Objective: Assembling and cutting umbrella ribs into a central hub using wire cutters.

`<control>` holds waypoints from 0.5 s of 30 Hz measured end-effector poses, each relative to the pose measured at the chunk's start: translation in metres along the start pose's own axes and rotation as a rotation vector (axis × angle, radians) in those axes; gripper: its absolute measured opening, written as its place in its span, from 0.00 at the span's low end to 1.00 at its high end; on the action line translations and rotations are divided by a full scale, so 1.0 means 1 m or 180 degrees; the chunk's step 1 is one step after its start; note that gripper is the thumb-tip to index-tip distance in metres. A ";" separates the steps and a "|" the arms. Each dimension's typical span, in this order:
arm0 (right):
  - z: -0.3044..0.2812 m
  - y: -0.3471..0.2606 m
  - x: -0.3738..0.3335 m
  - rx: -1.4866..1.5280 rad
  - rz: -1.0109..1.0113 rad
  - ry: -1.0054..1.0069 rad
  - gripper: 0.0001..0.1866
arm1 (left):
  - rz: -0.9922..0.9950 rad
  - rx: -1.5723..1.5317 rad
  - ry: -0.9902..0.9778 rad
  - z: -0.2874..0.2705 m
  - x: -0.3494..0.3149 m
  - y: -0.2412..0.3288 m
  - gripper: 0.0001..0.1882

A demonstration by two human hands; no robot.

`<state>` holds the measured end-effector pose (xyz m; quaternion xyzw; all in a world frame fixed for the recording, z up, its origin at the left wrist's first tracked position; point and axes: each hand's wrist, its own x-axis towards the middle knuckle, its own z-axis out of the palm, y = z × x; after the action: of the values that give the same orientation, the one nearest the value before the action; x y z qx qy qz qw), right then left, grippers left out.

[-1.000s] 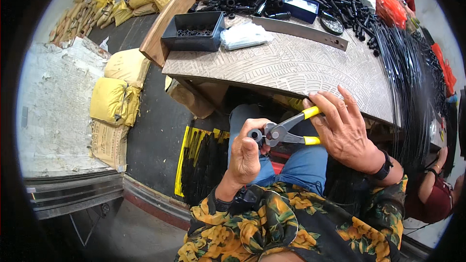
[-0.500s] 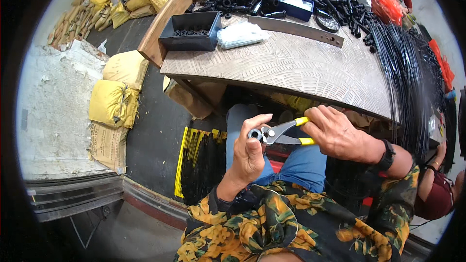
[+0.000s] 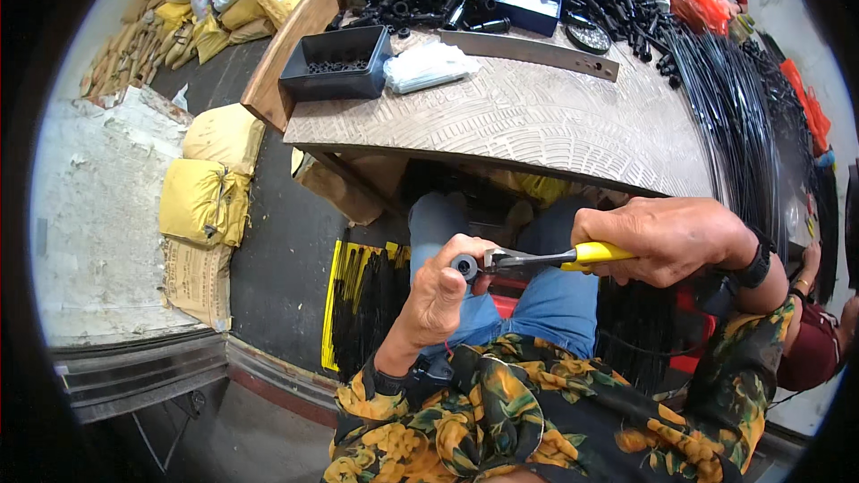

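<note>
Yellow sacks point(image 3: 204, 201) lie far left, and here's the left hand point(image 3: 431, 304), fingers curled around a dark tube point(image 3: 462, 266) above the lap, its open end facing up! Right at the tube's side, the head of the pliers point(image 3: 559, 257); the right hand point(image 3: 667, 237) clenches their yellow handles together, thin black rods point(image 3: 738, 116) hanging beyond.

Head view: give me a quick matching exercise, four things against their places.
1. Yellow-handled pliers
2. Dark tubular piece
3. Open-topped bin
4. Yellow sack

A. On the table, beside the wooden board
B. In the left hand
C. Left of the table
D. In the right hand

Pairs: 1-D, 2-B, 3-A, 4-C
</note>
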<state>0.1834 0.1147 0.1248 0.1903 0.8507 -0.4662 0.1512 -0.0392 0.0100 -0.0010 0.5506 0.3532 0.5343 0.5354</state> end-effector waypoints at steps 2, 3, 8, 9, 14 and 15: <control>-0.003 -0.003 -0.003 -0.0115 0.0031 0.0045 0.14 | 0.0070 0.0062 -0.0005 0.004 0.000 0.001 0.34; -0.004 -0.005 -0.003 -0.0212 0.0056 0.0078 0.14 | 0.0040 0.0116 0.0016 0.007 -0.001 0.001 0.33; 0.031 0.016 0.033 -0.0226 -0.0071 0.0596 0.14 | 0.0026 0.0355 0.0633 -0.002 -0.010 -0.010 0.30; 0.039 0.030 0.039 -0.0689 -0.0188 0.1068 0.15 | 0.0399 0.0483 0.0852 -0.007 -0.006 -0.010 0.31; 0.015 0.082 0.001 -0.2526 0.1522 0.2904 0.22 | 0.1678 0.0092 0.3167 -0.084 -0.037 0.073 0.30; 0.003 0.105 -0.017 -0.2910 0.1788 0.2848 0.23 | 0.2539 -0.1614 0.3081 -0.096 -0.059 0.099 0.29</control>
<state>0.2472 0.1605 0.0529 0.4940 0.8607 0.1185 -0.0340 -0.1604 -0.0439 0.0684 0.1948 0.1866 0.9437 0.1914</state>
